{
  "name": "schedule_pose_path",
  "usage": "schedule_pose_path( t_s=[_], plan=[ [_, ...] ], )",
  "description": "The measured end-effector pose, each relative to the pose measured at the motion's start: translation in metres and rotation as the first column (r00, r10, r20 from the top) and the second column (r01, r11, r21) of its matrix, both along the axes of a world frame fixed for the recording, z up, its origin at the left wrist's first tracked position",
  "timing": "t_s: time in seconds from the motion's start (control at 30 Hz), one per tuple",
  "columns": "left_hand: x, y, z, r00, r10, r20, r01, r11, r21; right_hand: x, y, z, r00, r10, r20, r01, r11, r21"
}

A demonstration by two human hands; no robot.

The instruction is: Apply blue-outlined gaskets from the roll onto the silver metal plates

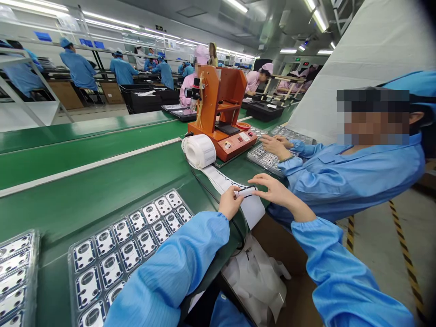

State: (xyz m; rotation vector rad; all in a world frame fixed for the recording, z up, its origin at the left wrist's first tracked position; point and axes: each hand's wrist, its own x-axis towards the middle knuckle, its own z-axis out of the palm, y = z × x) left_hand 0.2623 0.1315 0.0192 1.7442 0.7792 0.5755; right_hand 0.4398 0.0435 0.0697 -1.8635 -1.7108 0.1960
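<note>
My left hand [230,202] pinches one end of a small white sticker [245,191] with a dark edge. At the sticker's other end are the thumb and fingertips of my right hand [274,190], closed on it. Just beneath both hands runs a white backing strip [218,178] with dark-marked pieces in a row. It unwinds from a white roll [200,151] and hangs over the bench edge. To the left of my left arm lies a clear tray [127,236] of white plates with dark edges and round holes, partly hidden by my sleeve.
An orange press machine [223,113] stands behind the roll. A co-worker in blue [327,177] sits at right, hands over another tray [267,156]. Another plate tray [17,277] lies far left. Crumpled white paper [257,281] fills a cardboard box below. A black cable crosses the bench.
</note>
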Motion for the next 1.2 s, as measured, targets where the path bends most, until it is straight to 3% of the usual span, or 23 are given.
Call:
schedule_pose_path(
  t_s=[0.1,0.2,0.27,0.43,0.67,0.9,1.03,1.2],
  plan=[
    [0.0,-0.001,0.001,1.0,-0.004,0.0,0.004,1.0,0.001,-0.011,-0.003,0.01,0.966,0.039,0.256,-0.047,0.998,0.029],
    [0.0,-0.002,0.002,1.0,-0.01,-0.001,0.01,1.0,0.007,-0.022,-0.004,0.019,0.782,0.067,0.62,-0.082,0.997,-0.004],
    [0.0,-0.003,0.003,1.0,-0.013,-0.003,0.013,1.0,0.011,-0.027,-0.004,0.022,0.685,0.078,0.725,-0.083,0.996,-0.029],
    [-0.001,-0.004,0.002,1.0,-0.018,-0.009,0.018,1.0,0.022,-0.032,-0.007,0.02,0.643,0.104,0.759,-0.101,0.994,-0.051],
    [-0.001,-0.007,-0.003,0.999,-0.045,0.002,0.045,0.998,0.032,-0.035,-0.023,0.018,0.682,0.116,0.722,-0.116,0.992,-0.05],
    [-0.005,-0.009,-0.005,0.99,-0.138,-0.035,0.14,0.988,0.066,-0.05,-0.032,0.027,0.598,0.082,0.797,-0.077,0.996,-0.045],
    [-0.009,-0.013,-0.001,0.973,-0.217,-0.084,0.223,0.972,0.077,-0.064,-0.061,0.04,0.515,0.026,0.857,-0.083,0.996,0.019],
    [-0.016,-0.02,0.009,0.96,-0.252,-0.12,0.264,0.96,0.097,-0.076,-0.11,0.051,0.524,-0.102,0.846,-0.16,0.963,0.216]
  ],
)
